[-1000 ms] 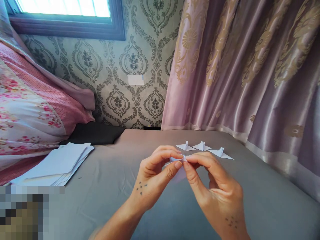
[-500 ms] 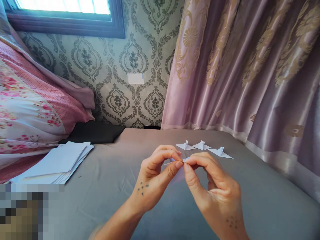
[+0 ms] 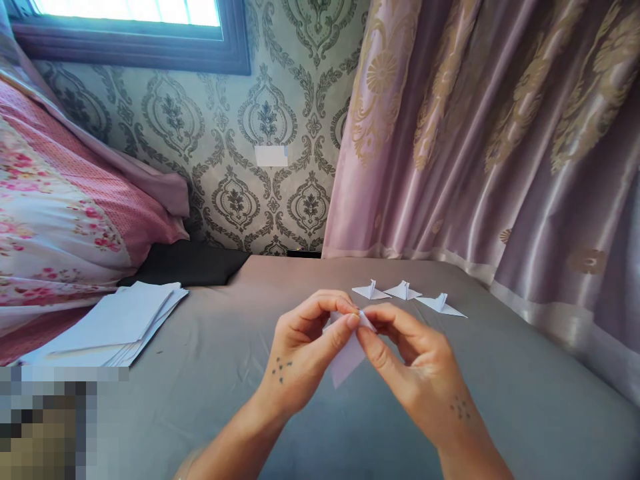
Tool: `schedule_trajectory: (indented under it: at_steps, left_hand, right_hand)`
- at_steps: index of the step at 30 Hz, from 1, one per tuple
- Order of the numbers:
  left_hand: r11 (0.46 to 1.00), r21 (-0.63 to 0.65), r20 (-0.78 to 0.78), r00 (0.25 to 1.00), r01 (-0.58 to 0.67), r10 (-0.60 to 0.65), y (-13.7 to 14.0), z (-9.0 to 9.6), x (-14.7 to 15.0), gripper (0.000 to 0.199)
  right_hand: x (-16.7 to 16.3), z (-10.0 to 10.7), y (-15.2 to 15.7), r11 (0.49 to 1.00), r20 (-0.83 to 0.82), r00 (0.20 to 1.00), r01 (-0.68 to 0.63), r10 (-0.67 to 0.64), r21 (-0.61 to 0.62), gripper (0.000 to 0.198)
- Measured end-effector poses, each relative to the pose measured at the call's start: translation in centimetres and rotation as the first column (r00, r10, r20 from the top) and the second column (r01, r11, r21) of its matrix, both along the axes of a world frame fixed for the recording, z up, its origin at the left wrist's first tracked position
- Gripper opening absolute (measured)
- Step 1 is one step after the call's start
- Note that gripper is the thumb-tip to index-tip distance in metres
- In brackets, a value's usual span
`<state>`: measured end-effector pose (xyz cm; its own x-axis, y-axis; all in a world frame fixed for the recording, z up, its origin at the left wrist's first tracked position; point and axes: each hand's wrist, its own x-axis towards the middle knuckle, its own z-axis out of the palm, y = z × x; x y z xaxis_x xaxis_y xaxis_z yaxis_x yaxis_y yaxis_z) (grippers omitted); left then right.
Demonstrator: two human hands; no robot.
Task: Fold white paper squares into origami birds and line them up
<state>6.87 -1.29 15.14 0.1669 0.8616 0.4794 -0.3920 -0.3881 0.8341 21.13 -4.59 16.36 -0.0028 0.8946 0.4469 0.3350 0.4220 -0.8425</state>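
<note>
Between both hands is a small folded piece of white paper [image 3: 349,360], held above the grey sheet; one pointed end hangs down and looks faintly purple. My left hand [image 3: 310,347] pinches its upper part between thumb and fingers. From the other side, my right hand [image 3: 413,357] grips a corner of the same paper with thumb and forefinger. The fingertips cover some of the folds. Beyond the hands stand three folded paper figures in a row: the left one [image 3: 371,291], the middle one [image 3: 404,291] and the right one [image 3: 442,305].
A stack of white paper sheets [image 3: 115,320] lies at the left, in front of a black flat item [image 3: 185,263]. The grey-covered surface [image 3: 225,400] reaches back to a patterned wall [image 3: 265,200]. A floral cloth [image 3: 65,200] hangs left, a purple curtain [image 3: 450,147] right.
The paper has been turned so its pointed lower part now shows below the fingers. My right hand has shifted slightly left; both still hold the paper.
</note>
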Motion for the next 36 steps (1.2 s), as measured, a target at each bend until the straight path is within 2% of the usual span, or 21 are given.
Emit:
schedule_trajectory:
  at_steps: [4,7,10,14,18,21,26,32,36]
  left_hand:
    - [0.997,-0.077,0.105,0.994,0.020,-0.012,0.1,-0.1,0.2,0.018]
    - [0.989,-0.136,0.052,0.997,0.058,-0.052,0.2,0.2,0.1,0.026]
    - [0.963,-0.249,-0.035,0.993,0.103,-0.115,0.4,0.5,-0.1,0.023]
    - [0.929,-0.344,-0.001,0.989,0.140,-0.149,0.6,0.6,-0.2,0.020]
    - [0.928,-0.345,0.026,0.990,0.141,-0.140,0.8,0.5,-0.3,0.020]
    - [0.934,-0.333,0.031,0.991,0.131,-0.128,0.9,0.4,-0.3,0.017]
    - [0.911,-0.395,0.142,0.988,0.117,-0.065,1.3,-0.3,0.1,0.021]
    - [0.873,-0.438,0.241,0.964,0.214,-0.115,2.2,-1.3,0.8,0.026]
    - [0.865,-0.425,0.140,0.963,0.268,-0.229,2.6,-2.4,1.2,0.031]
  right_hand:
    - [0.1,0.1,0.3,0.995,-0.090,0.996,-0.028,0.019,-0.091,0.014]
    - [0.3,0.0,0.5,0.993,-0.143,0.990,0.002,-0.019,-0.119,0.014]
    - [0.7,-0.1,0.7,0.989,-0.197,0.979,0.032,-0.061,-0.145,0.016]
    - [0.8,-0.4,1.1,0.985,-0.256,0.964,0.025,-0.068,-0.170,0.018]
    - [0.8,-0.8,1.7,0.986,-0.322,0.945,-0.001,-0.054,-0.168,0.020]
    - [0.8,-1.0,2.0,0.984,-0.349,0.937,-0.067,0.004,-0.168,0.022]
    - [-0.1,-1.3,2.2,0.975,-0.407,0.912,-0.131,0.048,-0.179,0.035]
    - [-0.5,-2.4,2.7,0.973,-0.527,0.850,-0.116,-0.006,-0.198,0.029]
    - [0.3,-4.1,3.0,0.972,-0.575,0.811,-0.038,-0.106,-0.232,0.025]
